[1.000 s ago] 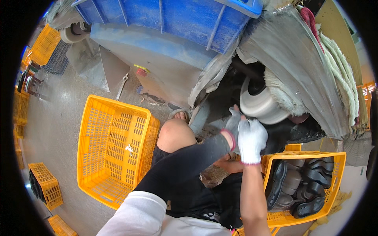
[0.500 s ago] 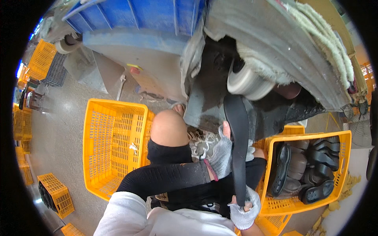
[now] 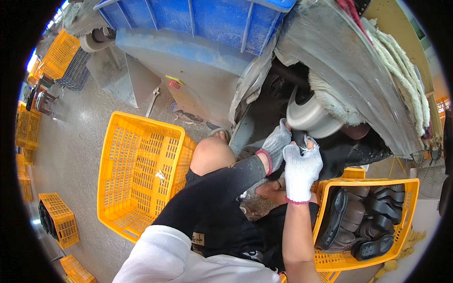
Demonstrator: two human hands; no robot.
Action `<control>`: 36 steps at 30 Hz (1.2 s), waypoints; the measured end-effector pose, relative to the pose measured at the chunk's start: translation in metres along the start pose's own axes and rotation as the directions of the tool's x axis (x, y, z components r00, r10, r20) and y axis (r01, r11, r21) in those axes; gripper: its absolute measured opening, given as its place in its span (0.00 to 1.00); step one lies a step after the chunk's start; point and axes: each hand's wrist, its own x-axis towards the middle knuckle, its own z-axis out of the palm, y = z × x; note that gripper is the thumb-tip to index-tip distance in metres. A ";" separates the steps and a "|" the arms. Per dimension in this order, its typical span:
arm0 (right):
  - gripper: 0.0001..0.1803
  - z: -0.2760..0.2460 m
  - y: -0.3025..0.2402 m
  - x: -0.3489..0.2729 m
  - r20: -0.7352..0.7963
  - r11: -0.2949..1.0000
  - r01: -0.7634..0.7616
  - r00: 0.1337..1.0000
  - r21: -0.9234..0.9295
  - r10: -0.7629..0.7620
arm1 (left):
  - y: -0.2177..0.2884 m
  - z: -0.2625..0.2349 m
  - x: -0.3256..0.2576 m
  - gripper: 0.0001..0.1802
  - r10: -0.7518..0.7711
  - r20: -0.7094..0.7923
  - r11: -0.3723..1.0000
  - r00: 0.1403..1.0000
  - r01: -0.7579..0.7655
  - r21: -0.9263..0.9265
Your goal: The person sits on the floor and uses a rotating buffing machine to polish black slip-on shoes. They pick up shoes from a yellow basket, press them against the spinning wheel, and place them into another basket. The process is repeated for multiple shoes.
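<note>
My left hand [image 3: 277,141], in a grey knit glove, and my right hand [image 3: 302,169], in a white knit glove, grip a dark sole-shaped piece [image 3: 299,137] together. They press it up against a spinning pale buffing wheel [image 3: 309,117] under a grey machine hood. Most of the piece is hidden by the gloves. A yellow crate [image 3: 410,188] holding several dark shoe soles [image 3: 373,214] sits just right of my right forearm.
An open yellow crate [image 3: 141,137] with only a white scrap lies left of my bare knee [image 3: 211,153]. A big blue bin [image 3: 203,19] rests on the grey machine body behind. More yellow crates [image 3: 59,219] stand along the left floor.
Half a second ago my hands held a long dark sole low over my lap. Both hands have risen and now hold the piece against the wheel, as one second ago.
</note>
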 end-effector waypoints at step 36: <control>0.28 -0.019 -0.001 0.027 0.509 0.601 -0.628 0.770 0.494 0.385 | 0.087 0.020 -0.044 0.39 -0.338 0.125 0.717 0.933 0.341 -0.608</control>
